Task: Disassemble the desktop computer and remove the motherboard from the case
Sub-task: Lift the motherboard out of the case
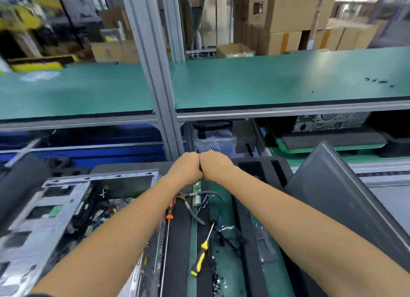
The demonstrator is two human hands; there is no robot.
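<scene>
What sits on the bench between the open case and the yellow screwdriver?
In the head view, an orange screwdriver with a long thin shaft lies on a black strip between the case and the yellow screwdriver.

The open grey sheet-metal computer case point(55, 210) looks dull and unpainted, the green workbench mat point(226, 272) smooth and matt, the yellow-and-black screwdriver handle point(200, 258) glossy plastic.

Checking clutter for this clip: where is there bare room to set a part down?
The upper green shelf is mostly bare right of the grey post. The mat beside the open case is crowded: pliers, yellow screwdriver, loose screws.
</scene>
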